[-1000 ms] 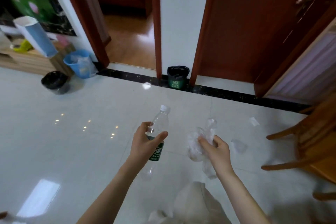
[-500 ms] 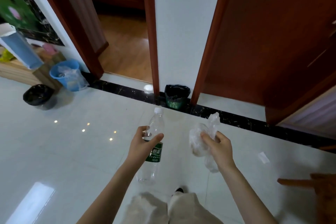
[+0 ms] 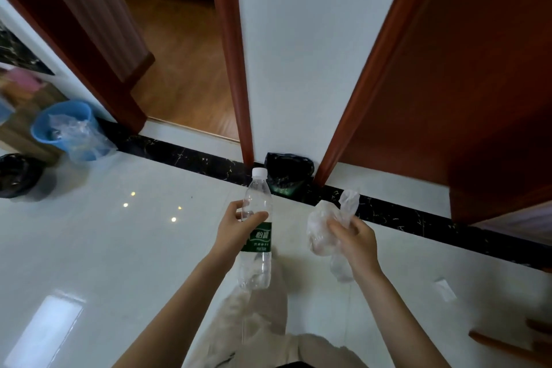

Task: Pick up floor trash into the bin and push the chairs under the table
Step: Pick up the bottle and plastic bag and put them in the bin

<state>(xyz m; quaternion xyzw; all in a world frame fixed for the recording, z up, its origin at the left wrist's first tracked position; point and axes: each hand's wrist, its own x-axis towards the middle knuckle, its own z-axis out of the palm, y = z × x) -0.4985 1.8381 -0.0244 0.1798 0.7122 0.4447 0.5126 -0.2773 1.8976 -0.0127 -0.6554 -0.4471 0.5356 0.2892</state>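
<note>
Black-lined bin (image 3: 288, 172) half hidden behind bottle cap, one clear bottle (image 3: 257, 230) gripped by left hand (image 3: 236, 228) just before it, one crumpled plastic wrap (image 3: 327, 230) clutched in right hand (image 3: 357, 240), one scrap (image 3: 445, 289) on floor right of it, chair leg (image 3: 507, 346) cut off.

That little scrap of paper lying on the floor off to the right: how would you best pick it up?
Pinch the paper scrap at one of its edges, coming straight down from above. It lies flat on the smooth tile floor, so there is no side to wrap fingers around. Both the left hand and right hand are full, so one must empty first.
</note>
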